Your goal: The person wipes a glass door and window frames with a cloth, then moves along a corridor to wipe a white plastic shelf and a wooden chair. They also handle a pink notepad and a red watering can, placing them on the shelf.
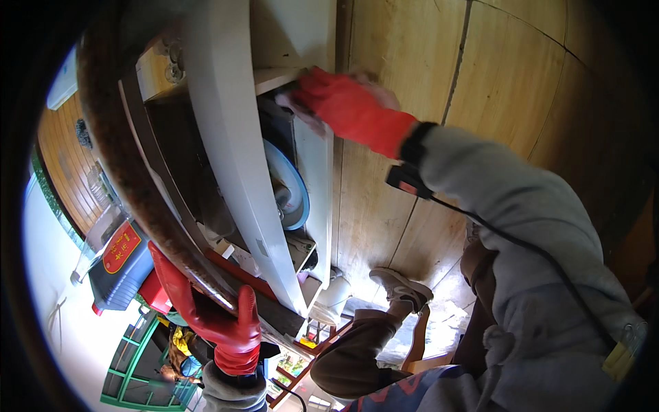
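My right hand (342, 105), in a red rubber glove, presses a pale pinkish cloth (304, 110) against the front edge of a white cabinet shelf (278, 78); motion blurs it. My left hand (216, 309), also in a red rubber glove, rests on the brown rounded edge of the countertop (175, 242), thumb and fingers spread on either side of the edge. Between my hands runs the long white front rail of the cabinet (231, 139). A light blue basin (298, 206) with a metal item in it stands inside the lower compartment.
Wood-look floor tiles (396, 67) lie in front of the cabinet. A pale bucket (332, 298) stands at the cabinet's end, near my shoe (401, 288). A large dark bottle with a red label (121, 262) stands on the countertop. A cable runs along my right sleeve.
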`<state>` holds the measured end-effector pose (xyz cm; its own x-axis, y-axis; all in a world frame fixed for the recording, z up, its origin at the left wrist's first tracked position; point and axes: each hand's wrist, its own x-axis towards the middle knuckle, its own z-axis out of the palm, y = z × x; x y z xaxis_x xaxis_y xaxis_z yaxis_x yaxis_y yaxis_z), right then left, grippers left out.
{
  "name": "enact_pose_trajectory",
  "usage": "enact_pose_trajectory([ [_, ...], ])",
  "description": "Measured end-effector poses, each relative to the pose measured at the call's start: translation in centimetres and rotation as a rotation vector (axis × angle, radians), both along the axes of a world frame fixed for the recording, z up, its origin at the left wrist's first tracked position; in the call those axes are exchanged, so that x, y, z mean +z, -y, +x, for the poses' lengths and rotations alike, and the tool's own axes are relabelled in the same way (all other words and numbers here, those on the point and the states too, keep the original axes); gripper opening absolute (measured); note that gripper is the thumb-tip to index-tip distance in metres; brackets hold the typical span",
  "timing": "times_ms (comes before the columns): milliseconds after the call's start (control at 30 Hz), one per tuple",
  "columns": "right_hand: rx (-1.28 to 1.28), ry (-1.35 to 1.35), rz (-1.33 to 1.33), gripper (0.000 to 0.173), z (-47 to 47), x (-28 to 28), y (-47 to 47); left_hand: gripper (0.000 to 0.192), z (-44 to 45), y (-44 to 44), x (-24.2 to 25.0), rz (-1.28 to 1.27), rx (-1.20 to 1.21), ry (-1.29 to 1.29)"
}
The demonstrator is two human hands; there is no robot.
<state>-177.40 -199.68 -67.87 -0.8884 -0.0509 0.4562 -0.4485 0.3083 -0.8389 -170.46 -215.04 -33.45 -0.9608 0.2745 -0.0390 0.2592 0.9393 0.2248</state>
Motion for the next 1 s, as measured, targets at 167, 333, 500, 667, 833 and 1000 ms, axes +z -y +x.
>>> enact_pose_trajectory([
  [167, 0.189, -0.189, 0.328, 0.035, -1.5, -2.0, 2.8, 0.103, 0.0, 0.4, 0.0, -0.060, -0.044, -0.027],
  [333, -0.115, -0.164, 0.236, 0.020, -1.8, -1.1, 2.7, 0.104, 0.0, 0.7, 0.0, -0.036, -0.049, -0.042],
  [500, 0.409, 0.040, 0.302, 0.019, 2.3, -0.1, 5.0, 0.104, 0.0, 0.5, 0.0, 0.012, 0.018, 0.021],
  [667, 0.084, 0.026, 0.052, 0.033, 0.4, -3.1, 6.8, 0.100, -0.6, -0.5, -0.1, 0.038, -0.067, 0.022],
  [833, 0.169, 0.107, 0.296, 0.029, 3.2, -3.0, 9.4, 0.094, -0.8, -0.9, -0.1, -0.016, -0.122, -0.001],
  [1000, 0.254, -0.117, 0.262, 0.025, 3.4, -3.5, 7.8, 0.095, -0.7, -1.2, 0.1, -0.017, -0.075, 0.033],
])
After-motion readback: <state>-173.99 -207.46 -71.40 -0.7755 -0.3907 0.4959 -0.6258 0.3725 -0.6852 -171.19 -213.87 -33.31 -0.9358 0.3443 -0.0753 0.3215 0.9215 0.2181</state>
